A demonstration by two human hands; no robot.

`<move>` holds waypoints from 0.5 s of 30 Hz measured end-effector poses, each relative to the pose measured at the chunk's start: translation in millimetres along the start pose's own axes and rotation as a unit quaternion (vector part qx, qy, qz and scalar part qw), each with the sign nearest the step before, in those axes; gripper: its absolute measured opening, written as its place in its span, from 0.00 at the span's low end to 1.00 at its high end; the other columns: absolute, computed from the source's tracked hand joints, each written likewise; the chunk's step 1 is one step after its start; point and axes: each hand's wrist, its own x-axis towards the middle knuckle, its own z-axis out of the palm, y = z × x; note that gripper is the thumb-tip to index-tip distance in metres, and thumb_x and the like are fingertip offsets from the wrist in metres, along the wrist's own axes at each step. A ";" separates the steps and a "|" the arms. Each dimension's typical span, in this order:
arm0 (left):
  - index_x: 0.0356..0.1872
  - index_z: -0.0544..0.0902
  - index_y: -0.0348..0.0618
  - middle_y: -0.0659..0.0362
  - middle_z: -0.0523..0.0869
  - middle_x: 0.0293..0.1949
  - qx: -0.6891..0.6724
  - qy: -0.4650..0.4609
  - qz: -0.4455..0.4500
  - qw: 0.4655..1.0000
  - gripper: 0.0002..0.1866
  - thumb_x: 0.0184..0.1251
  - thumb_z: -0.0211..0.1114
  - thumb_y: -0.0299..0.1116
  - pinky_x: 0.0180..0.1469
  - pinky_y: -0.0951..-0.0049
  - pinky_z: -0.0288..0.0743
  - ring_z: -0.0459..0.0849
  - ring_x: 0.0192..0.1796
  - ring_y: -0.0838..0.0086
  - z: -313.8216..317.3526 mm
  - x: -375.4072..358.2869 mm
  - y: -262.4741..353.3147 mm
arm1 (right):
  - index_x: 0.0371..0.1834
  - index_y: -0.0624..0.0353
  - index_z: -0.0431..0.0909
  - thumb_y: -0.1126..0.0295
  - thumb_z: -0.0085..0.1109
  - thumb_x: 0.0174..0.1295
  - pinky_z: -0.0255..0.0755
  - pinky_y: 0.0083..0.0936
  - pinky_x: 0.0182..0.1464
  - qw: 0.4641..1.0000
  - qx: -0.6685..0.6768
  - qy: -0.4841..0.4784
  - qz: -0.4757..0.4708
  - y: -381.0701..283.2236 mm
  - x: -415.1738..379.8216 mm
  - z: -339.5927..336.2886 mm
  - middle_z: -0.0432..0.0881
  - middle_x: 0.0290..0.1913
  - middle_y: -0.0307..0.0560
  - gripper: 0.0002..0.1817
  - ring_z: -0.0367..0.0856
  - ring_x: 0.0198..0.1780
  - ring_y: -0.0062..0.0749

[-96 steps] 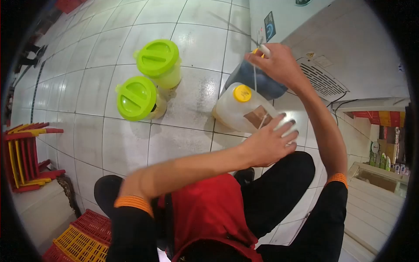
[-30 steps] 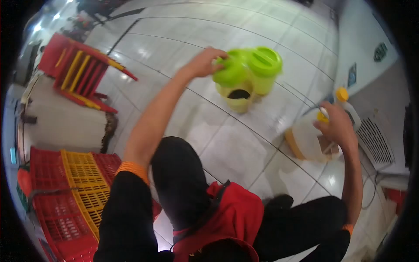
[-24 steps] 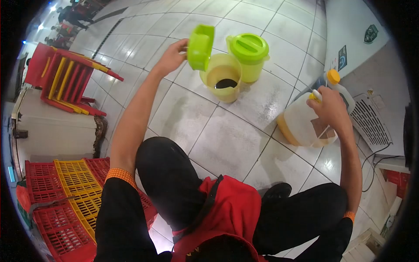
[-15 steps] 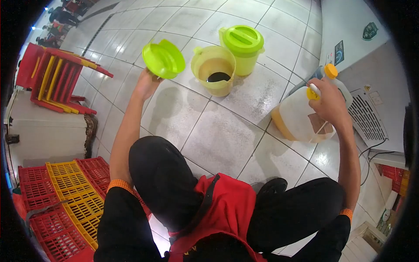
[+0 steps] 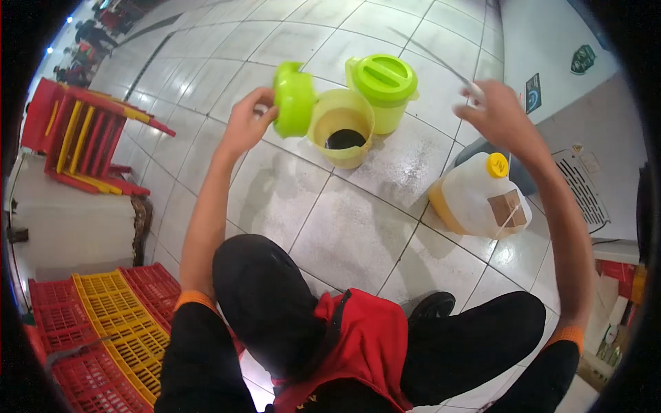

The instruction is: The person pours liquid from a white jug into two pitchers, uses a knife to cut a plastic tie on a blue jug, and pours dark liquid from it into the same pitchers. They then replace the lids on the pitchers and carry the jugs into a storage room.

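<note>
My left hand point(image 5: 251, 120) grips a bright green pitcher lid point(image 5: 293, 100), tipped on its side. The lid is close to the left rim of an open pale yellow-green pitcher point(image 5: 344, 155), which stands on the floor with dark liquid in its bottom. Directly behind it is a second pitcher point(image 5: 387, 110), its green lid on. My right hand point(image 5: 497, 113) is raised at the right, closed around the white handle of a long thin utensil point(image 5: 472, 88). The utensil's narrow end points up and left, blurred by motion. Below that hand stands a translucent jug point(image 5: 468, 189) with a yellow cap and amber liquid.
A darker container point(image 5: 518, 175) is partly hidden behind the jug. A grey-white appliance point(image 5: 551, 89) rises at the right. Stacked red and yellow stools point(image 5: 89, 138) and plastic crates point(image 5: 110, 310) line the left side. Tiled floor point(image 5: 351, 227) lies between my knees and the pitchers.
My left hand has carried the lid right, towards the open pitcher, and turned it on edge. My right hand has moved up from the jug's cap with the white-handled utensil.
</note>
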 end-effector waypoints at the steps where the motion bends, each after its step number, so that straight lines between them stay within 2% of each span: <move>1: 0.50 0.78 0.38 0.58 0.84 0.40 -0.056 0.028 -0.043 0.997 0.14 0.62 0.58 0.22 0.42 0.75 0.74 0.82 0.43 0.74 1.0 -9.6 -11.5 | 0.38 0.66 0.80 0.61 0.65 0.50 0.75 0.38 0.46 0.999 0.004 -0.035 0.002 -4.9 25.1 8.0 0.82 0.39 0.61 0.19 0.81 0.43 0.51; 2: 0.52 0.77 0.37 0.57 0.84 0.42 -0.114 0.058 -0.086 0.988 0.15 0.64 0.56 0.22 0.44 0.75 0.75 0.82 0.44 0.73 5.2 -22.3 -20.8 | 0.37 0.65 0.81 0.61 0.64 0.50 0.76 0.39 0.45 0.999 0.000 -0.030 -0.016 -7.4 48.5 21.3 0.83 0.38 0.60 0.17 0.82 0.42 0.51; 3: 0.55 0.74 0.36 0.55 0.82 0.46 -0.243 0.091 -0.137 0.956 0.16 0.67 0.55 0.23 0.47 0.73 0.75 0.82 0.46 0.71 14.9 -37.2 -33.6 | 0.35 0.65 0.81 0.62 0.64 0.50 0.77 0.39 0.44 0.999 -0.006 -0.025 -0.037 -11.2 70.4 38.2 0.83 0.37 0.60 0.16 0.83 0.41 0.51; 4: 0.57 0.72 0.36 0.54 0.81 0.50 -0.367 0.122 -0.185 0.903 0.17 0.69 0.54 0.24 0.50 0.72 0.76 0.82 0.49 0.69 24.2 -54.6 -48.1 | 0.37 0.63 0.81 0.62 0.63 0.51 0.77 0.39 0.45 0.999 -0.015 -0.035 -0.020 -17.6 91.2 54.9 0.83 0.39 0.59 0.16 0.83 0.43 0.51; 6: 0.62 0.68 0.39 0.54 0.77 0.58 -0.506 0.163 -0.225 0.817 0.19 0.73 0.52 0.29 0.58 0.68 0.73 0.78 0.57 0.68 49.8 -88.0 -66.2 | 0.39 0.62 0.81 0.61 0.63 0.51 0.77 0.39 0.47 0.999 -0.028 -0.041 -0.009 -27.6 119.3 85.3 0.83 0.40 0.58 0.17 0.83 0.44 0.50; 8: 0.61 0.71 0.45 0.59 0.77 0.58 -0.535 0.147 -0.285 0.782 0.19 0.76 0.47 0.40 0.57 0.67 0.71 0.76 0.58 0.71 70.2 -116.2 -73.5 | 0.44 0.60 0.80 0.61 0.61 0.53 0.77 0.39 0.48 0.996 -0.058 -0.041 0.049 -35.6 134.4 111.6 0.83 0.45 0.56 0.18 0.82 0.47 0.48; 9: 0.61 0.71 0.45 0.59 0.77 0.58 -0.532 0.146 -0.288 0.783 0.19 0.76 0.47 0.40 0.57 0.67 0.71 0.76 0.58 0.71 77.6 -128.9 -82.7 | 0.44 0.60 0.80 0.61 0.61 0.53 0.77 0.39 0.48 0.996 -0.055 -0.044 0.050 -38.9 138.0 117.7 0.83 0.45 0.56 0.18 0.82 0.47 0.48; 11: 0.60 0.72 0.49 0.62 0.77 0.57 -0.584 0.087 -0.341 0.731 0.18 0.76 0.47 0.42 0.53 0.71 0.72 0.77 0.55 0.73 93.9 -154.6 -104.6 | 0.47 0.59 0.79 0.59 0.61 0.54 0.77 0.39 0.49 0.990 -0.081 -0.078 0.090 -40.8 141.0 127.0 0.82 0.48 0.54 0.20 0.82 0.49 0.47; 12: 0.60 0.72 0.49 0.62 0.77 0.57 -0.587 0.085 -0.346 0.727 0.18 0.76 0.47 0.42 0.53 0.71 0.72 0.77 0.55 0.73 101.4 -168.7 -116.2 | 0.47 0.59 0.79 0.59 0.61 0.54 0.77 0.39 0.49 0.989 -0.084 -0.083 0.093 -39.7 141.0 129.0 0.82 0.48 0.54 0.20 0.82 0.49 0.47; 14: 0.59 0.72 0.50 0.63 0.78 0.56 -0.641 0.001 -0.337 0.690 0.17 0.76 0.47 0.43 0.50 0.73 0.71 0.77 0.53 0.75 110.5 -183.0 -133.3 | 0.45 0.59 0.80 0.58 0.61 0.55 0.77 0.39 0.49 0.990 -0.105 -0.060 0.076 -38.9 145.8 120.7 0.83 0.46 0.56 0.19 0.81 0.50 0.48; 15: 0.59 0.72 0.50 0.63 0.78 0.56 -0.645 0.000 -0.335 0.687 0.17 0.76 0.47 0.43 0.50 0.73 0.71 0.77 0.53 0.75 115.1 -186.1 -136.0 | 0.45 0.59 0.80 0.58 0.61 0.55 0.77 0.39 0.49 0.989 -0.110 -0.059 0.076 -38.1 150.8 112.7 0.83 0.46 0.56 0.19 0.81 0.50 0.48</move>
